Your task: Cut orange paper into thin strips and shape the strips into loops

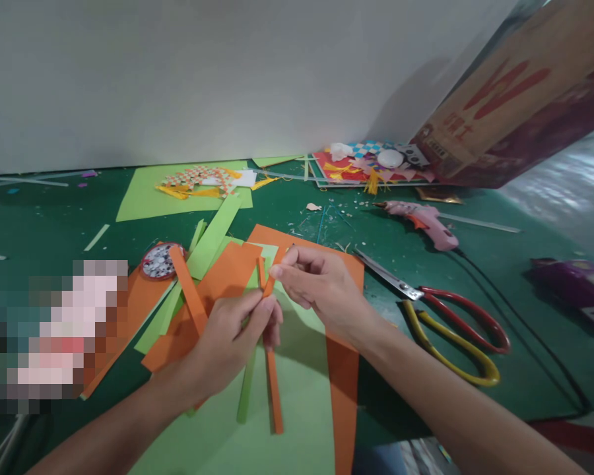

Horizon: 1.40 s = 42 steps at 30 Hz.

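Note:
My left hand (232, 336) is closed around several thin paper strips, orange (275, 396) and light green (246, 392), which hang down toward me. My right hand (317, 284) pinches the top end of an orange strip (263, 274) just above the left hand's fingers. Both hands work over a light green sheet (297, 409) lying on an orange sheet (344, 382). More orange and green strips (212, 237) lie fanned out on the green mat behind the hands.
Red-and-yellow-handled scissors (445, 323) lie right of my hands. A pink glue gun (423, 221) with its cord sits further back. Woven paper crafts (198, 179) and decorated pieces (371, 161) lie near the wall. A cardboard box (519, 105) leans at right. A round tin (157, 261) sits left.

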Motion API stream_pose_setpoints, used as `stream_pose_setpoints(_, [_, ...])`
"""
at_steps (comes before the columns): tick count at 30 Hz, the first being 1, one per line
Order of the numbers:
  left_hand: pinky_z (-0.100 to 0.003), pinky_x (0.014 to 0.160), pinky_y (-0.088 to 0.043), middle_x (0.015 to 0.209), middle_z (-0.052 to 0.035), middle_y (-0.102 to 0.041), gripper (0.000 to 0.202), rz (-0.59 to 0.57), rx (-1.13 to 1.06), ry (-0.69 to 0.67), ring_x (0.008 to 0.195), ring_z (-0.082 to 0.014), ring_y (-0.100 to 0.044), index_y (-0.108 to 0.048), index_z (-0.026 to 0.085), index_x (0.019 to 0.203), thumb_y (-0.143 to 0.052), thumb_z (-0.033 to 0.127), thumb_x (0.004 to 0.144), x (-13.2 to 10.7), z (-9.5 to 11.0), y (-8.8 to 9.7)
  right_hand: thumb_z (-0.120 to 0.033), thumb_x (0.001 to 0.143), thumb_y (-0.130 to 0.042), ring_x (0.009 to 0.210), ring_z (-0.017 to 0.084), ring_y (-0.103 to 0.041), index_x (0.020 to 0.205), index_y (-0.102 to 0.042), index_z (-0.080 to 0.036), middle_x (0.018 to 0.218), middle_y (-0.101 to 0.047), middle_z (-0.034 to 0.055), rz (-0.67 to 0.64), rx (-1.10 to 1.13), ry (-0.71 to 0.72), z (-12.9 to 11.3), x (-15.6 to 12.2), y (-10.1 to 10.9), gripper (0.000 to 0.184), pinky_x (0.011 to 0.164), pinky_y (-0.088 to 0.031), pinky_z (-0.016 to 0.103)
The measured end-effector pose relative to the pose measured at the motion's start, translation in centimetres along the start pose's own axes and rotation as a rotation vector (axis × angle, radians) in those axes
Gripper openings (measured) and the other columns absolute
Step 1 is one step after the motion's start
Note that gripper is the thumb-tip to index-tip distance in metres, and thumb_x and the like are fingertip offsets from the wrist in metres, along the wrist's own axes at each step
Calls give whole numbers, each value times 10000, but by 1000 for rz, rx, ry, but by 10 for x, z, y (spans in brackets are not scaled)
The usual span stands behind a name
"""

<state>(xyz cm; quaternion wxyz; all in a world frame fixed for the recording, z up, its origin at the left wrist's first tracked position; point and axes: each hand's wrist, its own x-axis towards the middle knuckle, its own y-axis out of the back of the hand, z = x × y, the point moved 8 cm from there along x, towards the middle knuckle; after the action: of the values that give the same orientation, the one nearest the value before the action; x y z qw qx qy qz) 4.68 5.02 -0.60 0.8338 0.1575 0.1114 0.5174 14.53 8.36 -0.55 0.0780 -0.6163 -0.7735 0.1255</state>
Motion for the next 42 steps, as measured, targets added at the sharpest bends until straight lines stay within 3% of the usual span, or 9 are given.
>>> stream_pose_setpoints(4, [-202, 512, -439, 543, 19, -590, 328, 34, -60, -6, 483, -85, -545, -501, 179, 661, -353, 276, 936, -1, -1, 3, -369, 665, -753, 389, 32, -321, 657, -598, -163, 460, -469, -80, -76, -35, -60, 3, -2, -7, 257, 388, -213, 218])
stream_pose_setpoints(9, [-196, 472, -443, 537, 25, -577, 280, 56, -124, 16, 457, -85, -546, -499, 180, 687, -369, 272, 917, 0, -2, 5, -393, 695, -725, 400, 35, -341, 607, -583, -161, 483, -533, -51, -137, -47, -83, 5, -4, -13, 286, 404, -235, 218])
stream_pose_setpoints(16, [-194, 472, -441, 524, 24, -572, 288, 53, -110, 30, 455, -85, -540, -500, 181, 670, -377, 284, 909, 4, 0, 3, -345, 643, -775, 370, 28, -295, 578, -585, -173, 406, -379, -101, -80, 66, -9, 2, -1, -8, 264, 380, -197, 219])
stream_pose_setpoints(24, [-202, 518, -442, 541, 19, -580, 327, 38, -56, 8, 491, -88, -545, -489, 181, 641, -361, 274, 927, 0, 2, 3, -283, 648, -777, 361, 22, -299, 599, -605, -172, 408, -382, -107, -39, 107, -11, 4, 0, -3, 210, 378, -197, 213])
stream_pose_setpoints(32, [-191, 482, -431, 538, 26, -571, 288, 47, -136, 14, 464, -82, -535, -495, 176, 680, -365, 266, 921, 1, -1, 4, -315, 687, -747, 397, 30, -354, 600, -597, -154, 479, -536, -52, -145, 7, -78, 8, 0, -13, 237, 394, -228, 209])
stream_pose_setpoints(42, [-177, 515, -412, 542, 36, -574, 331, 19, -85, 15, 488, -66, -524, -496, 175, 649, -368, 273, 938, 0, -2, 2, -311, 661, -770, 372, 22, -303, 570, -582, -163, 412, -401, -97, -79, 78, 9, 3, 1, -6, 257, 382, -188, 215])
